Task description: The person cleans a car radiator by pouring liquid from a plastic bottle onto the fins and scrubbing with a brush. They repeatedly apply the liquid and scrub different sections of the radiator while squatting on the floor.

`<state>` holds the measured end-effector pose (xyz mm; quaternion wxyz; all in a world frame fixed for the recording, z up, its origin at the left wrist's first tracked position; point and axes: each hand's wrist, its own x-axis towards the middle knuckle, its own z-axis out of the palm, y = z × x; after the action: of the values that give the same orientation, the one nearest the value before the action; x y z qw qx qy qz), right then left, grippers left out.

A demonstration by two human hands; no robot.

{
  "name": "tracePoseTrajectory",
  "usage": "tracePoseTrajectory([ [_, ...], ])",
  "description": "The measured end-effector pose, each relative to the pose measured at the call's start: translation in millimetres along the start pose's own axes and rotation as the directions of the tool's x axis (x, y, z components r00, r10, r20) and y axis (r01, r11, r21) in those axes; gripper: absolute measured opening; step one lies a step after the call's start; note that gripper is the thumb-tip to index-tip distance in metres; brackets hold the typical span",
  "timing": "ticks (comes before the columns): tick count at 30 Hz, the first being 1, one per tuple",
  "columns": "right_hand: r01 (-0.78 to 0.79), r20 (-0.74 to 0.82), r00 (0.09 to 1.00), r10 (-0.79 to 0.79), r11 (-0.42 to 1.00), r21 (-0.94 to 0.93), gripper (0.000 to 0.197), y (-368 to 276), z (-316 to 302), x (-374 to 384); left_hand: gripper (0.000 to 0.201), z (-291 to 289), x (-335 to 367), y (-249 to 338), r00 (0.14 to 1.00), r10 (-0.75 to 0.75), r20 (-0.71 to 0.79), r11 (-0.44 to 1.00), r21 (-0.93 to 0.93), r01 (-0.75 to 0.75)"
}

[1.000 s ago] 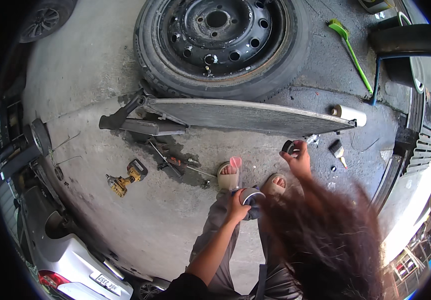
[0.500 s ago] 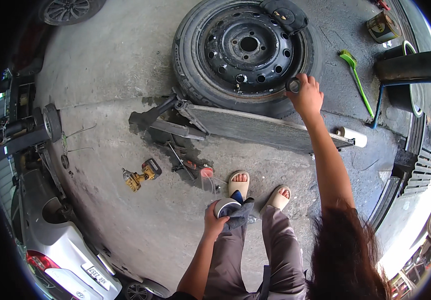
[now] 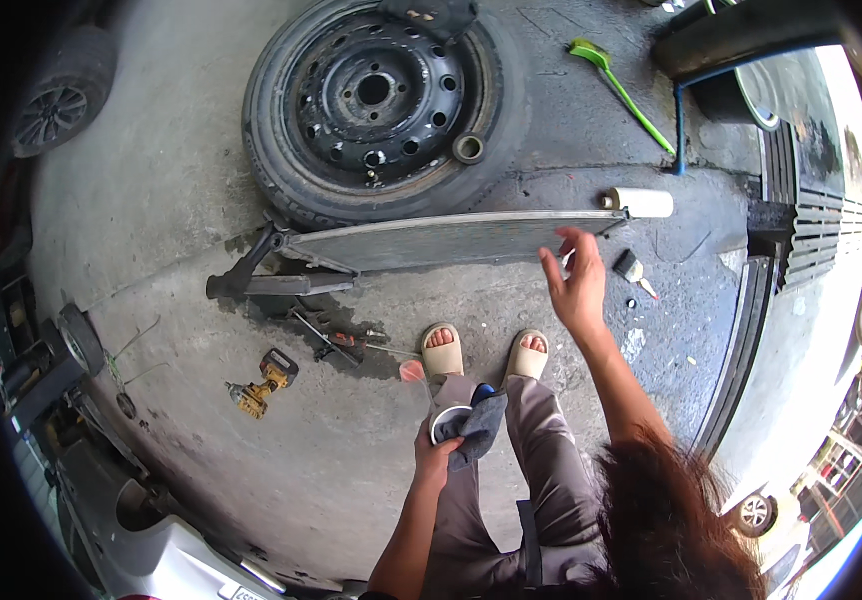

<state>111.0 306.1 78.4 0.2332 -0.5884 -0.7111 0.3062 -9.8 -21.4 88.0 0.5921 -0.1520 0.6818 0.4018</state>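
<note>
My left hand (image 3: 433,452) is closed around a round white-rimmed container (image 3: 439,424) and a dark grey cloth (image 3: 481,432), held in front of my legs. Something blue shows at the cloth's top edge. My right hand (image 3: 579,285) is open and holds nothing, its thumb and fingers apart, over the floor by the right end of a radiator (image 3: 431,243). Beyond the radiator a tyre on a black steel wheel (image 3: 269,130) lies flat. A dark round ring or cap (image 3: 468,148) rests at its right lower edge.
A yellow cordless power tool (image 3: 263,383) and other tools (image 3: 326,338) lie on the floor at left. Right of the radiator are a white roll (image 3: 641,202) and a paintbrush (image 3: 633,270). A green brush (image 3: 621,95) lies farther off, near a dark bucket (image 3: 731,98).
My right hand has let go of the dark ring, leaving it on the tyre, and has drawn back toward me, fingers spread. The view has shifted right; my left hand keeps its hold.
</note>
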Motion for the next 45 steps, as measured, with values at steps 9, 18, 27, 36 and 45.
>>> tracePoseTrajectory([
  [9, -0.604, 0.524, 0.634, 0.569, 0.787, -0.125, 0.034, 36.2, -70.4, -291.1, 0.05, -3.8, -57.3, 39.5, 0.972, -0.207, 0.108, 0.977, 0.073, 0.2],
  [18, -0.614, 0.682, 0.534, 0.5, 0.784, -0.093, 0.042, -13.0, -173.0, -342.2, 0.047, -60.5, -100.4, 64.3, 0.976, -0.185, 0.116, 0.959, 0.239, 0.153],
  [27, -0.595, 0.234, 0.801, 0.551, 0.777, 0.205, 0.033, -17.2, -309.7, -275.9, 0.049, -100.5, -125.4, 93.3, 0.984, -0.172, 0.04, 0.93, 0.335, 0.149],
  [36, -0.713, 0.063, 0.701, 0.71, 0.697, 0.077, 0.026, 136.6, -249.3, -325.5, 0.05, -60.4, -16.8, 79.1, 0.988, -0.125, 0.09, 0.992, 0.045, 0.121],
  [45, -0.436, -0.039, 0.884, 0.466, 0.791, -0.429, 0.039, 374.8, -49.5, -34.3, 0.065, 69.6, 110.2, 40.0, 0.932, 0.036, 0.36, 0.727, 0.631, -0.272],
])
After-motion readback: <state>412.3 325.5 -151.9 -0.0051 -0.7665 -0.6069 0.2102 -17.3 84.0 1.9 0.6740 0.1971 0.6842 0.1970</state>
